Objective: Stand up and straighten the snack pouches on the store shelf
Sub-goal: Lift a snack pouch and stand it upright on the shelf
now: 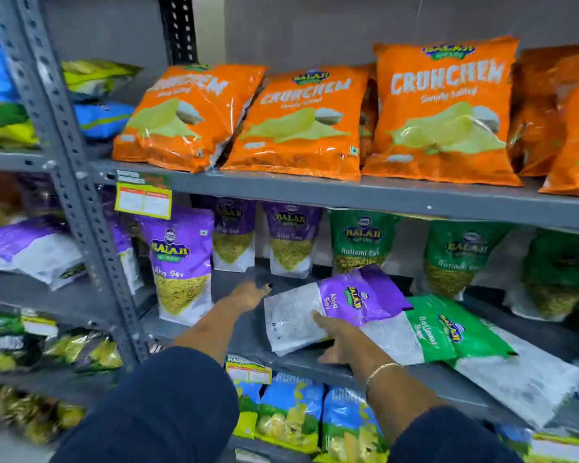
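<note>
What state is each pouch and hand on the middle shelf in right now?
Fallen purple pouch: lying sideways, held by right hand.
Fallen green pouch: lying flat.
Front purple pouch: upright.
Rear green pouches: upright.
Left hand: open, on nothing.
Right hand: gripping.

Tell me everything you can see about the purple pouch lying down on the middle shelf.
The purple pouch is a glossy plastic Balaji Aloo Sev pack, purple at the top end and white toward the bottom. It lies tipped over on the grey middle shelf, its top pointing right and overlapping a fallen green pouch. The right hand grips its lower edge; the left hand is open beside its white end, apparently not touching.
</note>
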Tool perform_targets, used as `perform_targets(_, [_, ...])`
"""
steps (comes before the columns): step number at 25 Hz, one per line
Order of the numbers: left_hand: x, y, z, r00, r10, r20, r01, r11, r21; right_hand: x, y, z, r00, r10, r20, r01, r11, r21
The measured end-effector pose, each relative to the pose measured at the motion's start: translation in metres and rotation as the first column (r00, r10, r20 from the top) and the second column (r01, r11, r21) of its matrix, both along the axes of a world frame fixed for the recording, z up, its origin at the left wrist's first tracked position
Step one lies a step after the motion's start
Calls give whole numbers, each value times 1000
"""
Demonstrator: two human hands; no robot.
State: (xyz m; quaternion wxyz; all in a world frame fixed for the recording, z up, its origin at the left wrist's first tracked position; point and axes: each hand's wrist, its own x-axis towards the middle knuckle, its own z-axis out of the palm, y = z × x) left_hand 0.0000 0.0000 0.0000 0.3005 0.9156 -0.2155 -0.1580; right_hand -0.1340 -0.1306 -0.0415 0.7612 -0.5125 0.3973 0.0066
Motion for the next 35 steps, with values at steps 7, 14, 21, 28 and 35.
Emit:
perform_targets(7, [42, -38, -22, 913, -310, -265, 341, 937, 79, 38, 16, -29, 849, -507, 150, 518, 855, -40])
perform_targets(14, [69, -16, -27, 783, -276, -557, 270, 958, -96, 57, 31, -28, 765, -496, 411, 594, 789, -154])
perform_targets(21, [74, 4, -50, 961, -144, -235, 56, 938, -342, 81, 6, 0, 919, -38, 391, 274, 776, -569])
perform_targets(28, [80, 3, -57, 969, -116, -216, 42, 947, -317, 97, -12, 1, 999, 16, 51, 30, 611, -791])
perform_targets(35, [91, 16, -41, 892, -153, -424, 7, 945, -326, 101, -9, -11, 996, -48, 76, 68, 956, -285])
